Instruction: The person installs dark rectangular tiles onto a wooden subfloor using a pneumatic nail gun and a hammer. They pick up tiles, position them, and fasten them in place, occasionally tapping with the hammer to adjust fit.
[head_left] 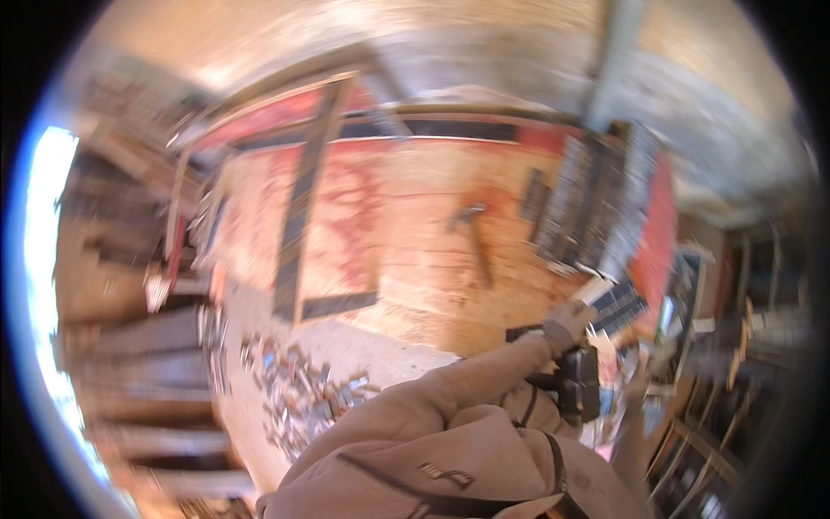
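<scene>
One half-curled left hand (569,322) against pale block (594,291)

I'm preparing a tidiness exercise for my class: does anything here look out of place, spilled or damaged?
Yes: scraps lie in a loose heap on the floor, lower left, rather than stacked. The bench looks odd: patchy red marks break its pale surface, perhaps worn paint; blur hides the cause.

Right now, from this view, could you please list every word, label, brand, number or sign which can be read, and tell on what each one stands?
No text can be read with certainty.
Dark mark on the front of the brown top: too blurred to read.
Red patches on the wooden tabletop: no readable letters or numbers.
</scene>
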Motion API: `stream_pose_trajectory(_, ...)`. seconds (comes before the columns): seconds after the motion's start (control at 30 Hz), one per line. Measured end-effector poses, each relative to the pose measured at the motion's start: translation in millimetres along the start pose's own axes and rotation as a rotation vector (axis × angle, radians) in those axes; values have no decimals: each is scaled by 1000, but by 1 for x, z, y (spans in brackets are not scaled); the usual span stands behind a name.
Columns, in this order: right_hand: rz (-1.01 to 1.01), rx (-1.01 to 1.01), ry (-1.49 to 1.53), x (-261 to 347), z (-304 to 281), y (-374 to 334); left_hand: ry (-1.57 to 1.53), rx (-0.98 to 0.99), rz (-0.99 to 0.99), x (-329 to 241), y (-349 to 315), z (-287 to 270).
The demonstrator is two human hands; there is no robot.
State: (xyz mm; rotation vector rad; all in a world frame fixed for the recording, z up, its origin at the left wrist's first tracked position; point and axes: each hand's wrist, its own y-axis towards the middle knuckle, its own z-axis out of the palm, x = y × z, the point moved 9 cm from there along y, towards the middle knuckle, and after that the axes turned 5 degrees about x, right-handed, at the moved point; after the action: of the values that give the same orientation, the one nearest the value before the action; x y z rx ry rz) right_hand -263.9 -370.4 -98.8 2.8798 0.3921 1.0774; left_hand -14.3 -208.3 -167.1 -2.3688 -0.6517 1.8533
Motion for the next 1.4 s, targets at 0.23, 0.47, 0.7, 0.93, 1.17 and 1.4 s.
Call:
stream_pose_trajectory(0.23, 117, 862, 414, 106, 114, -152, -655, -475, -86, 4, -21, -93)
stream_pose_trajectory(0.47, 254, 1110, 396, 141, 128, -183, -1004, -490, -171, -18, -97, -156)
stream_pose_trajectory(0.7, 422, 1050, 320, 178, 129, -259, -760, -360, -139, 45, -186, -169)
stream_pose_trajectory(0.93, 525, 887, 101, 214, 145, -333, -342, -301, -11, 41, -401, -308)
stream_pose_trajectory(1.17, 260, 596, -162, 187, 187, -302, -64, -849, 334, -12, -449, -519)
stream_pose_trajectory(1.4, 736, 749, 609, 259, 218, -285, 30, -794, 75, 32, -319, -637)
